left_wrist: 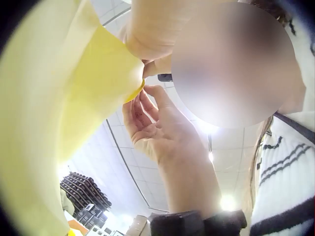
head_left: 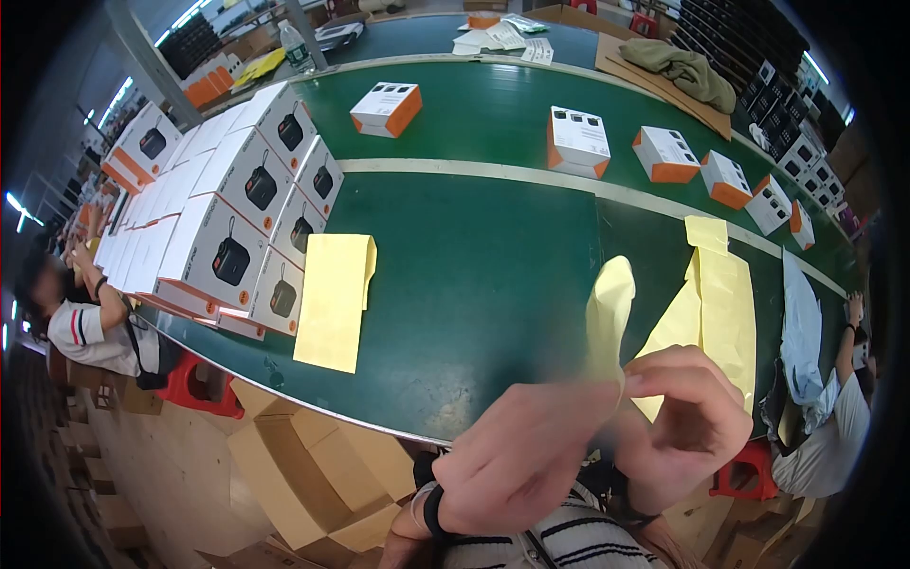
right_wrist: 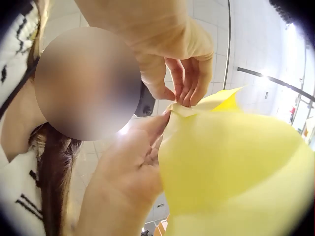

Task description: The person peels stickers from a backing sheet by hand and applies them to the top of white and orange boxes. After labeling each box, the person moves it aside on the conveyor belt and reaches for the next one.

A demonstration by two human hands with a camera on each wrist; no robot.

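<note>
A thin yellow bag-like sheet [head_left: 609,308] stands up between my hands, over the front of the green table [head_left: 455,275]. My left hand [head_left: 531,455] pinches its lower edge, back of the hand toward the head camera. Close beside it, my right hand [head_left: 687,417] pinches the same edge between thumb and curved forefinger. In the left wrist view the yellow sheet [left_wrist: 98,83] spreads wide, with the right hand [left_wrist: 162,128] at its corner. The right wrist view has the left hand [right_wrist: 128,167] at the sheet's creased end [right_wrist: 184,110].
Stacked white boxes [head_left: 223,209] fill the table's left, a folded yellow piece [head_left: 336,303] beside them. More yellow pieces [head_left: 716,294] lie at right. Several orange-and-white boxes [head_left: 578,142] line the far strip. An open carton [head_left: 327,469] stands below; people [head_left: 90,332] work at both sides.
</note>
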